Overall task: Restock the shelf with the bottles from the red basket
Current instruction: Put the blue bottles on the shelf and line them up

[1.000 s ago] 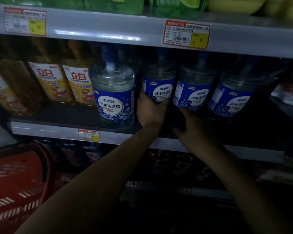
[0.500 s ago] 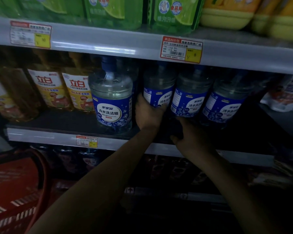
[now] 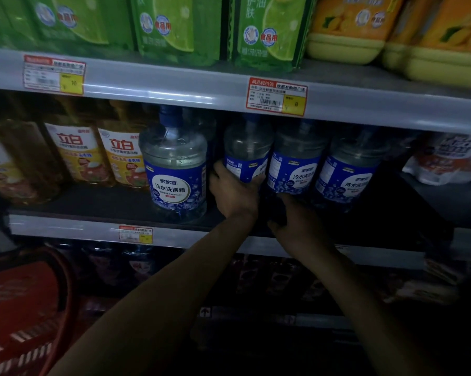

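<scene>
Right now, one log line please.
step: shelving | left hand: grips blue-label bottle | right hand: at base of neighbouring bottle, grip unclear

Left hand [image 3: 235, 192] and right hand [image 3: 296, 222], both forearms [image 3: 174, 294] bare (dim light hides finer detail).

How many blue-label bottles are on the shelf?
4, on the middle shelf: leftmost bottle, held bottle in the left hand, third bottle and fourth bottle to its right. More may hide behind.

Blue-label bottles [image 3: 177, 185] read 冷水洗洁精, yellow bottles [image 3: 123, 156] 立白.
</scene>
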### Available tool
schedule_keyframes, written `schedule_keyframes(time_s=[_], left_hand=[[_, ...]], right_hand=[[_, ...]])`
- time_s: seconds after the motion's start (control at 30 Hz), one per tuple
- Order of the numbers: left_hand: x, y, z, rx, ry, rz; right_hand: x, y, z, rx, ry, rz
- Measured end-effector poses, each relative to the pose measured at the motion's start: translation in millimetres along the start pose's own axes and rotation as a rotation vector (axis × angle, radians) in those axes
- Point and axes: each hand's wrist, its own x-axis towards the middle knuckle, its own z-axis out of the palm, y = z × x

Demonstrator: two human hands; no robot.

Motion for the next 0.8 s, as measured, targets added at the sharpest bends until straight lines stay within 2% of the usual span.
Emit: schedule_keyframes(time_s=[0.1,0.23,0.33,0.47,0.57,0.8], left_hand=[[-18,1,-3,-0.02,0.026,-0.019],[-44,-6,-11,-0.037,0.001,0.019],[-56,-13,-20,-0.054,-0.069,0.083],[-43,-18,-33,-0.079,-0.177,0.115],[-35,-18,-40,-0.063,-0.223,0.129],[-31,-19,-49,-0.123,-0.387,0.181]], right_hand=[[5,-1,-1,0.118,0.01,0.02],[16,-4,-6,0.363,0.084,0.14],[19,-4,-9,0.543,0.136,0.207],[17,-8,-11,0.799,0.088,0.206],[17,-11,-13,0.91,0.057,0.241],[1,2,-18,0.986,0.166,0.272]])
